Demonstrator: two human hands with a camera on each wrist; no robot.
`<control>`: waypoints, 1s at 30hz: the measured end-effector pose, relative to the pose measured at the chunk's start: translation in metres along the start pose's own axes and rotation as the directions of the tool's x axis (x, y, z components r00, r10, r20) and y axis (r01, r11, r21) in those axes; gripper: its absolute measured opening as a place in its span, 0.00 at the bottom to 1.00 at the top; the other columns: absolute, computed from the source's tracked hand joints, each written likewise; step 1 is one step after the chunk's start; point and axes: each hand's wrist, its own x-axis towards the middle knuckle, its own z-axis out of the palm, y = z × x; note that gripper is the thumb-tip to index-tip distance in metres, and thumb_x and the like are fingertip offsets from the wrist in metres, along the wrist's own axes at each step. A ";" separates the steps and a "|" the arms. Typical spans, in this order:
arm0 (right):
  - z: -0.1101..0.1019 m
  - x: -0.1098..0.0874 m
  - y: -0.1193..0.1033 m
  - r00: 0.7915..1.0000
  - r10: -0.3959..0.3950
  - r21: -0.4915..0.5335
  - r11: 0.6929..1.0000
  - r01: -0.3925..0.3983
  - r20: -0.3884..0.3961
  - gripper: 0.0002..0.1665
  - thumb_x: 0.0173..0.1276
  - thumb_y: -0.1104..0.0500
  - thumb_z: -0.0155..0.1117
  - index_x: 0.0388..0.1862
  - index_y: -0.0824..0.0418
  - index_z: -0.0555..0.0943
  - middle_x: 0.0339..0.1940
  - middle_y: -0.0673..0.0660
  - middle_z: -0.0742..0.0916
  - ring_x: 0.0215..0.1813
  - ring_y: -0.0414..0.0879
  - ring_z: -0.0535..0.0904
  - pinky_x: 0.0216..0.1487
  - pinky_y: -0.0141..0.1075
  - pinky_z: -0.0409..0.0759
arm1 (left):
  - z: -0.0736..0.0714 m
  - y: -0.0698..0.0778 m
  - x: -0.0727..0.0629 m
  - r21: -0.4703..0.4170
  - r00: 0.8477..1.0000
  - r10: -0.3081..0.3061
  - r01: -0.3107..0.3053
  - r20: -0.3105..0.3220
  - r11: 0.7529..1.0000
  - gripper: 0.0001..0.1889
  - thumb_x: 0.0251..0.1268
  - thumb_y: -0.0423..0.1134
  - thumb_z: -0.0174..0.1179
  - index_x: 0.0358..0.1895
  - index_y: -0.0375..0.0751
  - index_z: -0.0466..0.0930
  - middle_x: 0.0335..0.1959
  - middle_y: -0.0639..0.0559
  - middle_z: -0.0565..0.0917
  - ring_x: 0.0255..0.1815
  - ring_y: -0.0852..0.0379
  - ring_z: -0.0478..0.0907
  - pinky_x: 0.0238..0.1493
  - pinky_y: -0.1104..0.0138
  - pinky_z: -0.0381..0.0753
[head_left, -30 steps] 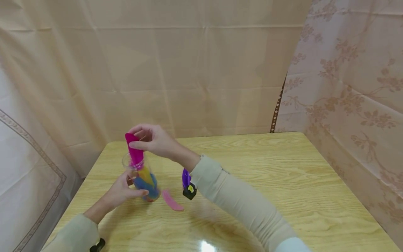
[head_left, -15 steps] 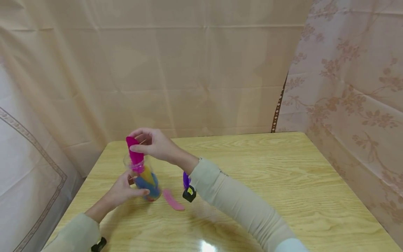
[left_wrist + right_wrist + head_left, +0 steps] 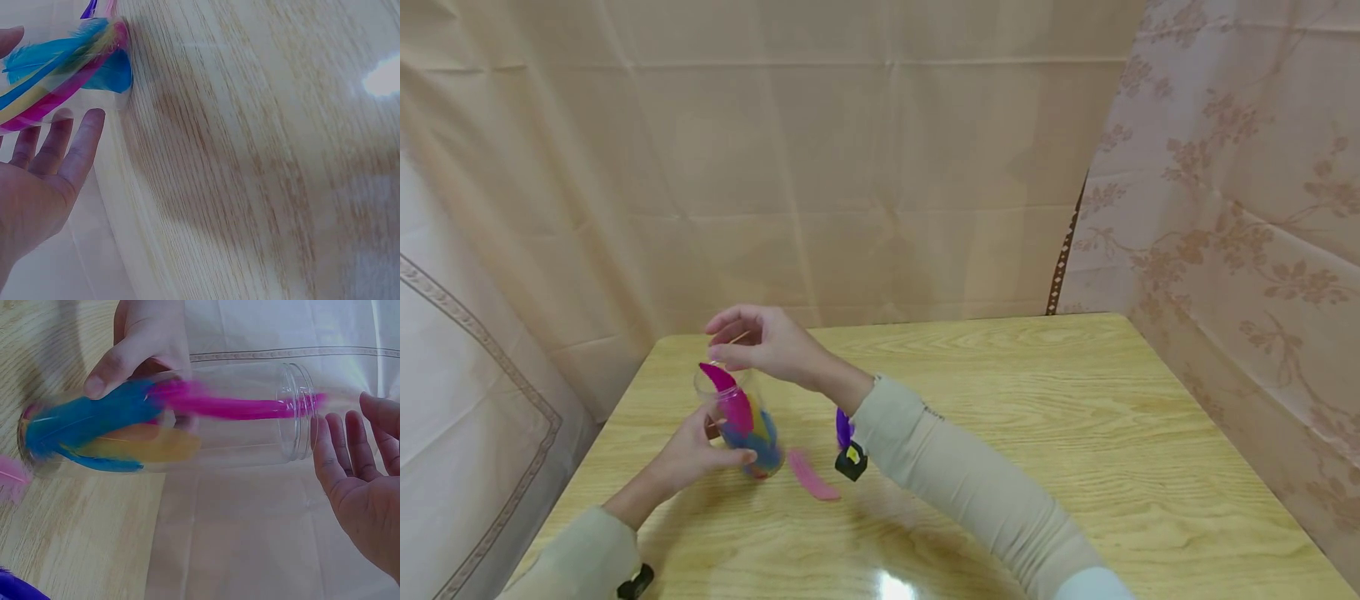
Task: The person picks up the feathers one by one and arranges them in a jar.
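Observation:
A clear jar [image 3: 237, 447] with a threaded neck stands on the left of the table, holding blue feathers [image 3: 94, 419], a yellow feather [image 3: 153, 442] and a magenta feather [image 3: 244, 409]. The magenta one's tip sticks out past the rim in the head view. My left hand [image 3: 688, 458] grips the jar low on its side, thumb in front. Just above the mouth is my right hand [image 3: 767, 343], its fingers apart from the magenta feather and loosely bent; the right wrist view puts its fingertips right at the rim.
A pink feather [image 3: 811, 477] lies on the table [image 3: 1037, 450] right of the jar. Beyond it is a purple feather [image 3: 844, 427], partly behind the black wrist camera mount [image 3: 852, 462]. Curtains [image 3: 865, 167] hang behind the table and at both sides.
The magenta feather has gone from my right fingers down into the jar. My right hand has let go of it and stays above the mouth. The left hand keeps its grip.

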 end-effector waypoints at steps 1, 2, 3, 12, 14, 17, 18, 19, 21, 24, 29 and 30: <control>0.000 0.000 0.000 1.000 0.000 0.006 1.000 0.000 0.001 0.14 0.69 0.67 0.69 0.53 0.66 0.81 0.41 0.51 0.87 0.45 0.56 0.86 0.46 0.39 0.85 | 0.000 0.000 0.000 0.009 1.000 -0.003 0.003 -0.002 1.000 0.43 0.56 0.35 0.76 0.72 0.33 0.61 0.63 0.36 0.75 0.61 0.38 0.74 0.61 0.49 0.72; 0.000 0.000 -0.001 1.000 0.001 0.009 1.000 -0.001 0.000 0.14 0.69 0.67 0.69 0.53 0.66 0.81 0.41 0.51 0.87 0.45 0.56 0.86 0.46 0.39 0.86 | 0.000 0.001 0.000 0.017 1.000 -0.004 0.004 -0.005 1.000 0.44 0.56 0.35 0.76 0.72 0.32 0.60 0.64 0.36 0.75 0.62 0.38 0.74 0.61 0.49 0.72; 0.000 0.000 -0.001 1.000 0.001 0.013 1.000 -0.001 0.000 0.14 0.69 0.67 0.69 0.53 0.66 0.81 0.41 0.51 0.87 0.46 0.59 0.86 0.47 0.41 0.86 | -0.001 0.001 0.000 0.026 1.000 -0.008 0.008 -0.008 1.000 0.44 0.56 0.36 0.76 0.73 0.32 0.59 0.65 0.36 0.74 0.62 0.38 0.74 0.61 0.49 0.72; -0.001 0.000 -0.001 1.000 0.008 0.009 1.000 -0.008 -0.001 0.13 0.70 0.67 0.68 0.52 0.66 0.82 0.40 0.53 0.87 0.49 0.64 0.84 0.51 0.49 0.84 | -0.001 0.001 0.001 0.081 1.000 -0.001 0.003 -0.026 0.997 0.47 0.57 0.38 0.76 0.75 0.29 0.57 0.67 0.34 0.73 0.64 0.36 0.72 0.64 0.44 0.70; 0.000 -0.001 -0.001 1.000 0.010 0.010 1.000 -0.010 0.002 0.13 0.70 0.67 0.68 0.52 0.67 0.82 0.39 0.53 0.87 0.49 0.64 0.83 0.51 0.48 0.84 | -0.001 0.000 0.001 0.075 1.000 -0.001 0.002 -0.025 0.997 0.48 0.56 0.38 0.76 0.75 0.29 0.56 0.66 0.34 0.74 0.64 0.35 0.72 0.63 0.43 0.70; 0.000 -0.001 -0.001 1.000 0.012 0.012 1.000 -0.012 0.010 0.13 0.70 0.68 0.67 0.52 0.68 0.81 0.39 0.54 0.88 0.50 0.64 0.83 0.50 0.44 0.85 | -0.001 -0.001 0.000 0.063 1.000 0.003 -0.002 -0.022 0.998 0.48 0.56 0.37 0.76 0.76 0.29 0.56 0.65 0.34 0.74 0.63 0.35 0.73 0.63 0.42 0.71; 0.000 -0.001 0.000 1.000 0.012 0.017 1.000 -0.012 0.013 0.13 0.70 0.68 0.67 0.53 0.68 0.81 0.39 0.54 0.88 0.50 0.65 0.82 0.50 0.43 0.85 | -0.001 -0.001 0.001 0.061 1.000 0.004 -0.003 -0.021 0.998 0.48 0.56 0.37 0.76 0.75 0.29 0.56 0.65 0.34 0.75 0.63 0.35 0.73 0.62 0.42 0.71; -0.001 -0.001 0.000 1.000 0.012 0.016 1.000 -0.012 0.015 0.13 0.70 0.68 0.67 0.53 0.68 0.81 0.40 0.55 0.87 0.50 0.63 0.83 0.50 0.41 0.85 | -0.001 -0.001 0.001 0.060 1.000 0.005 -0.004 -0.020 0.998 0.48 0.56 0.37 0.76 0.75 0.29 0.57 0.65 0.34 0.75 0.62 0.35 0.73 0.62 0.42 0.71; -0.001 -0.001 0.001 1.000 0.009 0.016 1.000 -0.010 0.017 0.13 0.70 0.68 0.67 0.53 0.69 0.81 0.40 0.55 0.88 0.49 0.60 0.84 0.49 0.40 0.85 | -0.001 -0.002 0.001 0.063 1.000 0.007 -0.006 -0.018 0.998 0.48 0.56 0.37 0.76 0.75 0.30 0.57 0.65 0.35 0.75 0.62 0.36 0.73 0.62 0.43 0.71; -0.002 -0.001 0.002 1.000 0.002 0.023 1.000 -0.003 0.020 0.13 0.70 0.68 0.67 0.53 0.69 0.81 0.40 0.54 0.88 0.45 0.52 0.85 0.50 0.42 0.85 | -0.001 -0.002 0.001 0.070 1.000 0.007 -0.005 -0.017 0.998 0.48 0.56 0.38 0.77 0.76 0.30 0.57 0.64 0.35 0.75 0.62 0.36 0.74 0.62 0.43 0.72; -0.005 -0.006 0.000 1.000 -0.013 0.011 1.000 0.013 -0.003 0.14 0.71 0.66 0.67 0.54 0.66 0.81 0.41 0.52 0.88 0.42 0.41 0.84 0.51 0.42 0.84 | -0.001 -0.002 0.001 0.064 1.000 0.009 -0.008 -0.017 0.998 0.48 0.56 0.37 0.76 0.76 0.31 0.57 0.64 0.36 0.75 0.63 0.36 0.73 0.62 0.42 0.71; -0.007 -0.008 -0.001 1.000 -0.011 0.009 1.000 0.011 -0.016 0.14 0.71 0.65 0.67 0.54 0.66 0.81 0.42 0.51 0.88 0.43 0.41 0.84 0.51 0.41 0.84 | 0.000 -0.003 0.001 0.056 1.000 0.011 -0.010 -0.016 0.998 0.47 0.56 0.37 0.76 0.76 0.31 0.57 0.64 0.36 0.76 0.63 0.36 0.73 0.63 0.42 0.71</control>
